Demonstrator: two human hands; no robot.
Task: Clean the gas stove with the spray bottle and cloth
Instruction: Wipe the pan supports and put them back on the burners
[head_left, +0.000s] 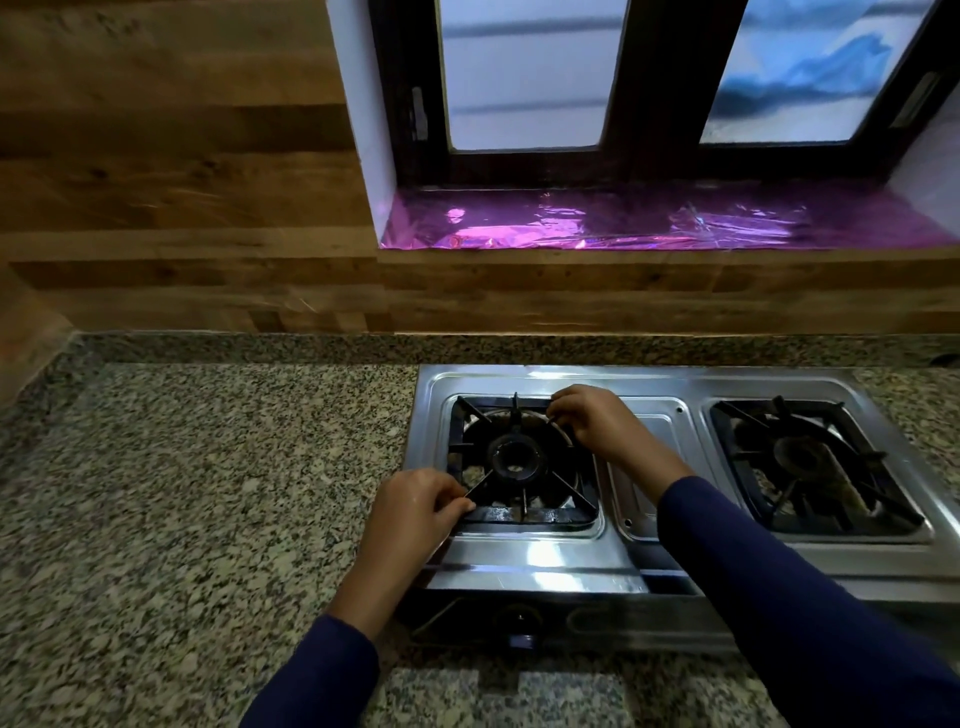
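A two-burner steel gas stove (550, 561) sits on the speckled granite counter (182, 493). A black square pan support (524, 512) lies over the left burner (515, 458). My left hand (415, 512) pinches its near-left corner. At the far-right corner of the same grate, my right hand (592, 423) grips the frame with curled fingers. The right burner has its own black pan support (810, 467) in place. No spray bottle or cloth is in view.
The stove's control knob (521, 621) faces me on the front panel. Behind the counter rises a wood-look wall (171, 171), with a window and a sill covered in shiny purple foil (649, 223). Bare granite stretches to the stove's left.
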